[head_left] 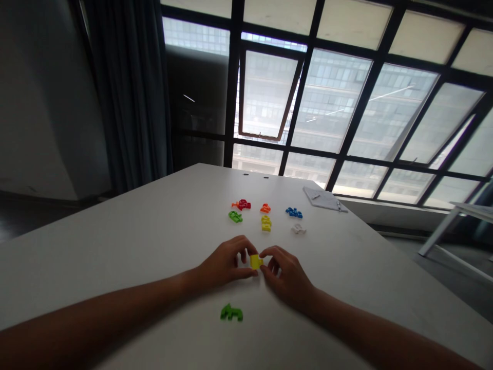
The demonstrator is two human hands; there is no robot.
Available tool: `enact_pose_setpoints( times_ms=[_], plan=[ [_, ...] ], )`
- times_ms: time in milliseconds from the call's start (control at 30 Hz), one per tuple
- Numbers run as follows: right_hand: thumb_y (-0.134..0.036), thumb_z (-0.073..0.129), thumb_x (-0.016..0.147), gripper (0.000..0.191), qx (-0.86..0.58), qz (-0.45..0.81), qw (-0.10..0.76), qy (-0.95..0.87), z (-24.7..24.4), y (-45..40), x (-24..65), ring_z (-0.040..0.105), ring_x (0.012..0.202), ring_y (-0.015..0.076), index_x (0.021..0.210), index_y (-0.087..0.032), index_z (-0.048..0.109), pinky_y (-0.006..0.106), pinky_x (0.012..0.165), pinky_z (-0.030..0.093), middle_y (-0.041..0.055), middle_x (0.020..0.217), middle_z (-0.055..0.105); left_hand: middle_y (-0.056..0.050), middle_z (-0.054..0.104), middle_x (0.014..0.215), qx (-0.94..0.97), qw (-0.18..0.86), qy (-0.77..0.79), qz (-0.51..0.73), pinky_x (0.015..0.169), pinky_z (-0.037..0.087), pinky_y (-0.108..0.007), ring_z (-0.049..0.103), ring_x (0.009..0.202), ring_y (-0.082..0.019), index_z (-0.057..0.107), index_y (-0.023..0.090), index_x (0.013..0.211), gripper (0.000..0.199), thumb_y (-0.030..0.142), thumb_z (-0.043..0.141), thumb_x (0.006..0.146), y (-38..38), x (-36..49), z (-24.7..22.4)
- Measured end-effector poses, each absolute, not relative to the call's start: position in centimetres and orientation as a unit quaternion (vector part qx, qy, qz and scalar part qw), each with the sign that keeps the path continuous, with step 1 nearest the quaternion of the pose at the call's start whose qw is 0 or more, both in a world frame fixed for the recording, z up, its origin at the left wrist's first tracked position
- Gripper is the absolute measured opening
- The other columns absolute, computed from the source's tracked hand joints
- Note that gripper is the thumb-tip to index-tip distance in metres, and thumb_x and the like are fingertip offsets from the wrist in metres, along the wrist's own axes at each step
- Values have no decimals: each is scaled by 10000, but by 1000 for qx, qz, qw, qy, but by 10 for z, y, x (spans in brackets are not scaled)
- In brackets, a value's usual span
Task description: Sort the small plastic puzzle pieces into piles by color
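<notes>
My left hand [225, 262] and my right hand [287, 275] meet above the white table [154, 241], pinching a small yellow plastic piece [256, 262] between their fingertips. A green plastic piece [231, 312] lies flat just below my hands, touching neither. Farther ahead sit small jointed plastic shapes: red with orange [242, 204], orange [265, 208], blue [294, 213], green [235, 216], yellow [266, 223] and white [298, 229]. The fingers hide part of the held yellow piece.
A sheet or notepad [324, 199] with a pen on it lies near the table's far right edge. Two small dark holes mark the far end of the tabletop. Beyond it stand a large window [327, 103], a dark curtain [129, 87] and a white table frame [458, 228].
</notes>
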State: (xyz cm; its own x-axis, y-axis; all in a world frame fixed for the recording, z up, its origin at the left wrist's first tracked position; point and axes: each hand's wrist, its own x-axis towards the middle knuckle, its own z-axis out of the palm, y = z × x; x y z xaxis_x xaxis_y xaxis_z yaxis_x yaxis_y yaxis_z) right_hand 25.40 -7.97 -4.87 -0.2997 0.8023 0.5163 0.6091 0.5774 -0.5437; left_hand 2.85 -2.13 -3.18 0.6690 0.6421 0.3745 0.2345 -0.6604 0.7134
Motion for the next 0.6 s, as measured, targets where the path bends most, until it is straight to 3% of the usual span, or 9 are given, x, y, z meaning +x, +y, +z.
enact_pose_setpoints(
  times_ms=[333, 500, 600],
  plan=[
    [-125, 612, 888, 186, -416, 117, 392, -812, -50, -81, 254, 610, 673, 122, 1048, -218, 634, 232, 644, 476, 4, 869, 649, -26, 641, 975, 853, 318, 258, 325, 650, 525, -239, 612, 776, -135, 690, 195, 984, 301, 391, 817, 796, -23, 29, -31],
    [-151, 634, 898, 125, -432, 105, 409, -797, -48, -74, 260, 595, 625, 113, 1007, -211, 647, 219, 603, 468, 3, 844, 665, -43, 663, 1055, 830, 338, 305, 321, 676, 549, -268, 645, 824, -163, 640, 221, 1168, 431, 415, 785, 812, -17, 31, -37],
    [-134, 624, 906, 139, -445, 68, 373, -811, -44, -59, 274, 620, 657, 119, 1016, -209, 665, 232, 640, 484, 21, 910, 697, -45, 677, 1035, 821, 337, 339, 313, 684, 546, -273, 651, 806, -162, 618, 210, 1178, 374, 372, 714, 855, -14, 34, -40]
  ],
)
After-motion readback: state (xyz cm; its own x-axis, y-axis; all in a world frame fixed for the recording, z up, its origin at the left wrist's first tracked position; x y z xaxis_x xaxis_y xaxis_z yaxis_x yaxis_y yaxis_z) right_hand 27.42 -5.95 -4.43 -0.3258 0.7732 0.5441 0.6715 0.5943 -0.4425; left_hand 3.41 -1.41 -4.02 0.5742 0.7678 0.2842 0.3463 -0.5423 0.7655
